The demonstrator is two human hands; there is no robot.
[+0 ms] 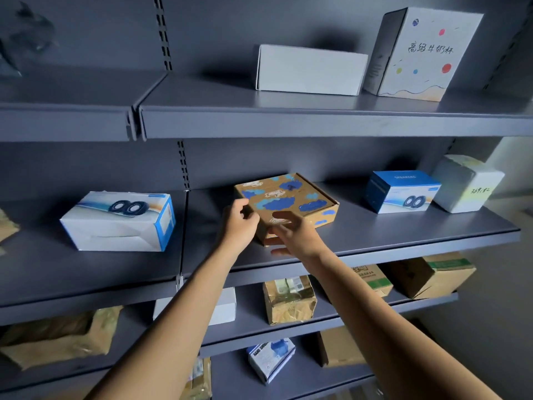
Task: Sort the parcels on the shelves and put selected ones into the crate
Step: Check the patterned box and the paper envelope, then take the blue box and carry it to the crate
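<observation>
On the middle shelf, right in front of me, sits the flat cardboard box I'm going for. It lies a bit skewed, one corner pointing toward me, well apart from the blue-and-white boxes on either side.

My left hand is at the box's near-left edge, fingers curled and touching the cardboard by the look of it. My right hand is spread at the near corner, thumb over the top, fingers reaching down the front side. So both hands are apart from each other, one on each side of that corner, and neither is properly clamped on yet. I can't tell how firm the contact is.

Handling-wise, my guess is it's light. It's a shallow mailer-style box, stiff corrugated card, so it shouldn't sag if I pinch it by two opposite edges. The surface looks matte, not slippery. The lid seems to tuck in at the front, so I'd hold the sides or get fingers under the base instead of lifting by the lid. No clue what's inside, so I'd keep it level.

Looks: plain brown, with blue cloud shapes and little white doodles printed across the top and down the side.

No crate in view from here.
</observation>
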